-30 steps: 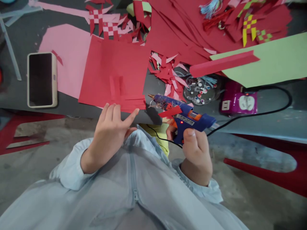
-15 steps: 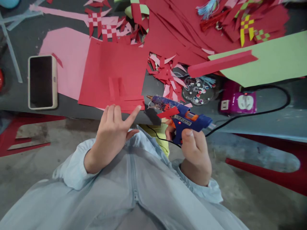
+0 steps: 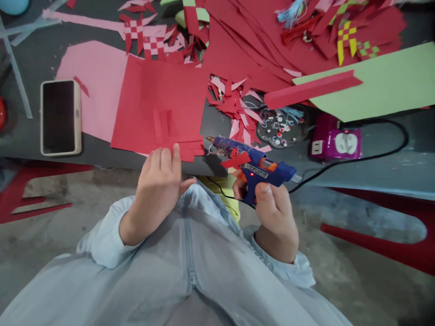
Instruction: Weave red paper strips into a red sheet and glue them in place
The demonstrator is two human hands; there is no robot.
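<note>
My right hand point(image 3: 277, 217) grips a blue glue gun point(image 3: 255, 174), its red light on and its nozzle pointing left over the table's front edge. A small red paper piece point(image 3: 236, 160) sits against the gun's barrel. My left hand point(image 3: 158, 188) lies flat with fingers stretched out, its fingertips on the front edge of the red paper sheet point(image 3: 146, 99). Red paper strips point(image 3: 188, 147) rest on that sheet, just beside my left index finger. A short folded-looking red strip point(image 3: 162, 126) lies above them.
On the left are a phone point(image 3: 60, 117) and pink paper point(image 3: 95, 81). Right of centre stand paper scraps point(image 3: 234, 104), a clear dish of beads point(image 3: 280, 129) and a purple power adapter point(image 3: 335, 142) with a black cord point(image 3: 353, 159). Green paper point(image 3: 384, 86) lies at the right.
My left index finger has swung left, closer to the other fingers, and now rests on the paper's edge. The glue gun in my right hand has barely shifted.
</note>
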